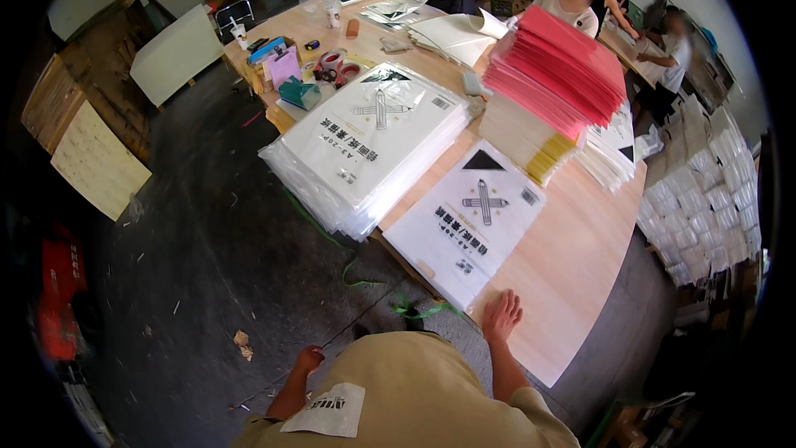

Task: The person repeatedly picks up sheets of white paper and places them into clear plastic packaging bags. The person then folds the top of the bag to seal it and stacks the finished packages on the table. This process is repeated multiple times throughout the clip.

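Observation:
My right hand [502,315] lies on the table's near edge with its fingers stretched out, holding nothing. Just beyond it is a flat paper pack [464,224] in a clear sleeve, printed with crossed pencils and a black triangle. A tall stack of similar paper packs [373,137] stands to its left, overhanging the table edge. My left hand [309,358] hangs low beside my body, away from the table, its fingers curled in; nothing shows in it.
A pile of red and pink sheets [555,75] rises at the table's far right. Tape rolls [332,66] and small boxes sit at the far left. Green strapping [414,310] trails near the edge. Co-workers stand beyond; bundled packs [705,191] are stacked at right.

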